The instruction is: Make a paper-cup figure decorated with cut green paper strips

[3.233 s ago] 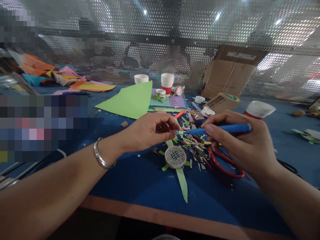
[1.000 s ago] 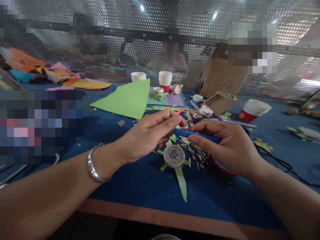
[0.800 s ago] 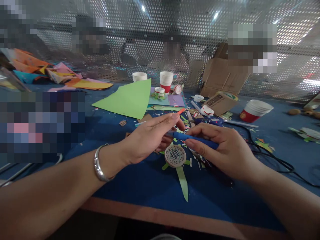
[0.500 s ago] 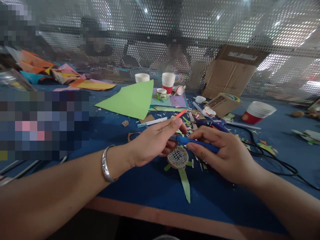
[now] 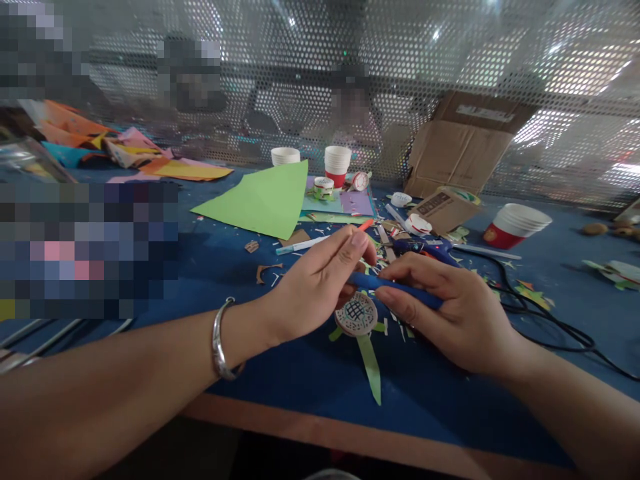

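Note:
A blue marker lies almost level between my two hands. My right hand pinches its thicker right end between thumb and fingers. Around its left end my left hand is closed; the fingers hide that tip. Just beyond the left fingertips an orange stick-like tip shows; whether it is held I cannot tell. Directly below the marker, a round disc with a drawn grid pattern sits on the table, with green paper strips sticking out from it like limbs.
Paper scraps, a white marker and a blue glue gun with a black cord lie beyond my hands. Green paper, stacked paper cups and cardboard stand further back. A perforated screen rises behind the table.
My left hand has rotated slightly, its wrist and bracelet turning, with the fingers drawn a little higher over the marker's left end. The right hand has barely moved.

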The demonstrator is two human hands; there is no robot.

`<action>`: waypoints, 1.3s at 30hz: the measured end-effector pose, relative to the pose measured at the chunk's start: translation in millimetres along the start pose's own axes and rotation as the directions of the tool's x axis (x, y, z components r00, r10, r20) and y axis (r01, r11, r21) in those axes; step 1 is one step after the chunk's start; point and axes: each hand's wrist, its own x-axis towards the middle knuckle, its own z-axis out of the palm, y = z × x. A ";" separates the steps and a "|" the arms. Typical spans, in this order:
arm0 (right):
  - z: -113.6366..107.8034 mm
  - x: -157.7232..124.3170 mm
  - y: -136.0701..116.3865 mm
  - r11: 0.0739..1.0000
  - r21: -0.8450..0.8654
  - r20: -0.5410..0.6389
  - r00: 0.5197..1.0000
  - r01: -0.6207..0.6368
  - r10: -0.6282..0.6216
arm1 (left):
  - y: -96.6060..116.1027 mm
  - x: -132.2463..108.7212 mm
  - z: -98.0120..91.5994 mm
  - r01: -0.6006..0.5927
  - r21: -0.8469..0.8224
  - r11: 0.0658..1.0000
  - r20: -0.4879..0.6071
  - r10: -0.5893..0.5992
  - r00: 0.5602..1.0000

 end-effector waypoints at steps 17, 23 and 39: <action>-1.4 5.0 9.9 0.993 -0.039 -0.074 0.992 -0.108 0.105 | 24.3 12.7 -35.9 -0.075 0.283 0.956 0.068 0.058 0.996; -13.6 11.2 23.9 0.973 -0.158 -0.132 0.980 -0.171 0.150 | 16.1 22.5 -44.6 -0.087 0.295 0.952 0.015 0.086 0.996; -23.7 15.1 55.0 0.834 -0.466 -0.055 0.951 -0.295 0.306 | 5.2 29.0 -66.5 -0.217 0.725 0.653 -0.081 0.394 0.915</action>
